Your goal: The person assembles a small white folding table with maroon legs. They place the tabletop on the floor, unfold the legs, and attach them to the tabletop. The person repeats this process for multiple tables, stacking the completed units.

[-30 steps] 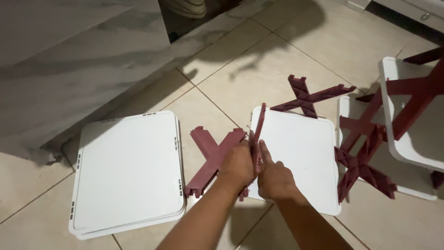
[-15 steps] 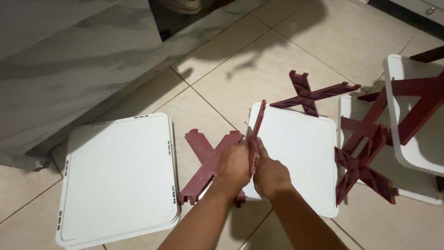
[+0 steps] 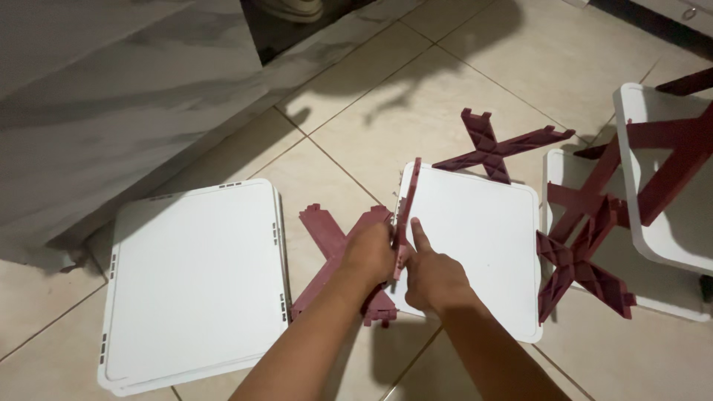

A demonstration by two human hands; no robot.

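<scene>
Reaching forward and down, both forearms converge over the tiled floor. Left hand and right hand meet at a maroon cross brace standing on edge along the left rim of the middle white panel. Compared with half a second earlier, hands and brace sit much the same; only the view has shifted slightly. Left hand clenched round the brace's lower end; right hand curled against it, index finger extended up along the panel. Flat maroon brace lies under the left wrist. Larger white panel lies to the left, apart.
</scene>
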